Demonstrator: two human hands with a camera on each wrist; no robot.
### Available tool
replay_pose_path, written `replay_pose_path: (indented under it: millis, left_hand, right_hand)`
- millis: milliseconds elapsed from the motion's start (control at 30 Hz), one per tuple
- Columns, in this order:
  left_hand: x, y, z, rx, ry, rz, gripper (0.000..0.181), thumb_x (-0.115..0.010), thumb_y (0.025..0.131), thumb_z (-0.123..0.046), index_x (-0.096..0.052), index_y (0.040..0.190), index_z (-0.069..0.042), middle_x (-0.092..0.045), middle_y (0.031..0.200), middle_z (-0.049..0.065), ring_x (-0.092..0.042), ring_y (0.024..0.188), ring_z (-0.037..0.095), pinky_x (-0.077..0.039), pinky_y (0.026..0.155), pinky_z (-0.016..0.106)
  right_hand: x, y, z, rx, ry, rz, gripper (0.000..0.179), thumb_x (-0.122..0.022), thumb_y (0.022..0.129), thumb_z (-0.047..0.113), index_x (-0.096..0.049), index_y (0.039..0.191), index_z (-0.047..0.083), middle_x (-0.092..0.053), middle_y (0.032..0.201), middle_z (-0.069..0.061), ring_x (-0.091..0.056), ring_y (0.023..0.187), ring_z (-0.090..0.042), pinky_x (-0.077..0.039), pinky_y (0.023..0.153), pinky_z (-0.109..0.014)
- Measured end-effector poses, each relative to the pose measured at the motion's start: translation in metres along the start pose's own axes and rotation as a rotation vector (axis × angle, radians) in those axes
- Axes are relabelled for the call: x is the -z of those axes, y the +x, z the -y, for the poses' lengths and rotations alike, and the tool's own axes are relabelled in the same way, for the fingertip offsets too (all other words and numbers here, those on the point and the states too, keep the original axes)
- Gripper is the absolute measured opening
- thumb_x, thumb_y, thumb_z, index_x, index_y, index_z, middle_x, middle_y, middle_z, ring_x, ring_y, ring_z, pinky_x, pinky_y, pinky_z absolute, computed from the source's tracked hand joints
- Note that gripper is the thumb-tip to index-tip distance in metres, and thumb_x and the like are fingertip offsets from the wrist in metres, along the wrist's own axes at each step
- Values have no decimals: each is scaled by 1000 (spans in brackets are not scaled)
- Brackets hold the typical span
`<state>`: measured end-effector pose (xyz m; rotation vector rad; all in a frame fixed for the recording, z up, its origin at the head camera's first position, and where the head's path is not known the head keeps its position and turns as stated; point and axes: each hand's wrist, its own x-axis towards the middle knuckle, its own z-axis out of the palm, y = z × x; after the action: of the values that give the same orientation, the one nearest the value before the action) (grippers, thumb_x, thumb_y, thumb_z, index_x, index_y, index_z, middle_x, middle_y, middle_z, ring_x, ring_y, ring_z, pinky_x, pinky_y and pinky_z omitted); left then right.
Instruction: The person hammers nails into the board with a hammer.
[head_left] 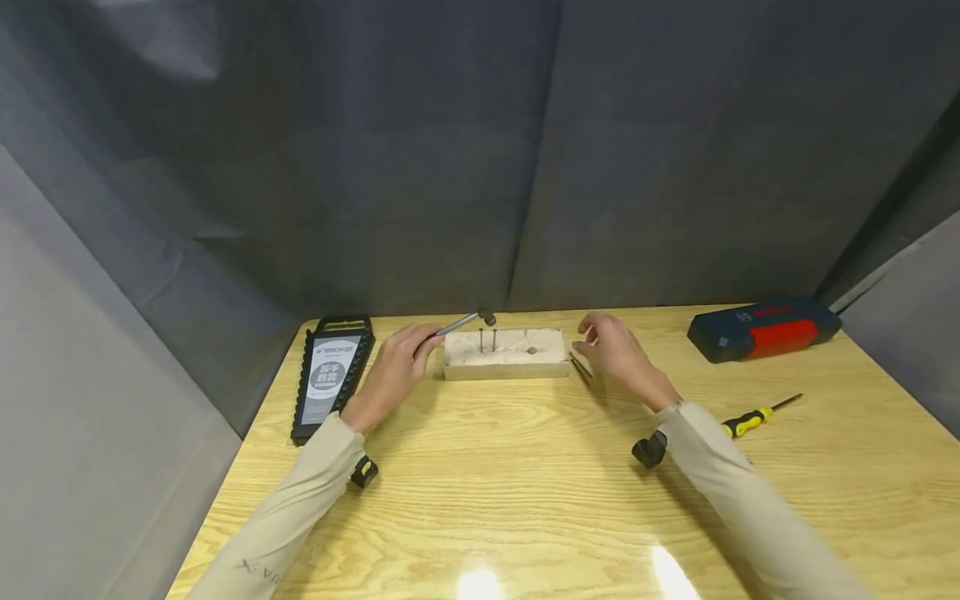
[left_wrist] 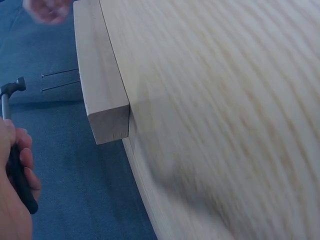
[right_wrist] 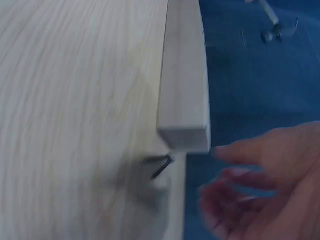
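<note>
My left hand (head_left: 401, 367) grips a hammer (head_left: 456, 325) by its dark handle, and the hammer's head is above the wood block (head_left: 506, 372). Two nails (left_wrist: 61, 73) stand upright, side by side, in the block's left half. A knot or dent marks the top farther right. Just off the block's right end is my right hand (head_left: 618, 357), its fingers loosely bent and nothing visible between them. Loose nails (head_left: 581, 369) lie on the table beside that hand. The right wrist view is blurred and shows these nails (right_wrist: 162, 166) below the block's end.
A black wrench set holder (head_left: 330, 379) lies at the table's left edge. On the right are a dark blue and red case (head_left: 765, 329) and a yellow and black screwdriver (head_left: 750, 419), partly behind the right sleeve. A grey curtain (head_left: 420, 167) hangs behind the table.
</note>
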<state>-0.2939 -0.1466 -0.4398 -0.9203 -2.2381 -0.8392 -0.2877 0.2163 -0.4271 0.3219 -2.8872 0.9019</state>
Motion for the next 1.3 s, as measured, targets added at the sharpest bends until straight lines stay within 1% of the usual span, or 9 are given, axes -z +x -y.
replay_pose_path:
  millis: [133,300,433,667,800,900,1067,1133,1300]
  left_hand:
    - [0,1,-1,13,-1,5,17,-67,103,-7,-74,116,1,-74,99,12,-70,87,25,-58,74,40]
    - [-1,2,-2,27,-20,25,19,-67,103,-7,-74,119,2,-75,105,14,-72,96,28,-61,84,41]
    - [-1,1,-3,22,-25,22,20,-68,102,-5,-74,119,3,-75,104,15,-73,95,30,-61,83,42]
    - [0,0,-2,28,-5,3,20,-67,103,-8,-74,119,3,-74,101,14,-71,90,27,-60,77,40]
    - [0,0,-2,25,-8,4,20,-69,101,-4,-74,119,3,-74,100,14,-71,88,26,-60,76,39]
    - [0,0,-2,26,-15,9,19,-69,100,-3,-74,118,3,-74,100,14,-70,87,26,-60,75,38]
    - [0,-2,-2,52,-26,6,20,-69,100,-3,-74,119,4,-74,99,14,-69,84,24,-59,72,36]
    - [0,-2,-3,59,-28,3,21,-69,100,-4,-74,119,4,-74,99,14,-69,84,24,-59,72,36]
    - [-2,0,-5,51,-38,5,20,-70,100,-3,-75,118,3,-74,99,14,-70,85,25,-59,72,38]
  right_hand:
    - [-1,-2,-20,-78,-24,88,17,-66,101,9,-71,111,-5,-69,103,-21,-62,86,-30,-51,71,-40]
    - [-9,2,-33,-80,17,102,12,-67,99,6,-75,100,-2,-72,94,-16,-57,76,-23,-47,66,-33]
    - [-9,6,-36,-86,18,130,12,-65,101,7,-73,95,-1,-67,88,-10,-52,73,-20,-44,67,-34]
    - [-3,16,-32,-154,-77,254,40,-67,93,6,-50,57,15,-33,51,6,-27,49,-11,-30,53,-28]
    - [5,22,-27,-174,-97,262,48,-70,95,10,-48,53,17,-33,48,7,-28,46,-10,-33,53,-28]
    - [14,24,-22,-134,-49,175,41,-67,98,9,-53,60,12,-42,54,4,-34,51,-12,-37,58,-31]
    - [11,29,2,135,151,-15,5,-69,97,-1,-70,92,-1,-73,89,-14,-68,79,-25,-56,73,-35]
    - [0,32,12,203,264,-31,9,-72,97,0,-73,106,-3,-76,100,-19,-73,90,-31,-60,79,-33]
    - [-38,35,24,178,550,-61,24,-75,96,3,-74,119,-1,-77,107,-21,-76,94,-29,-61,81,-28]
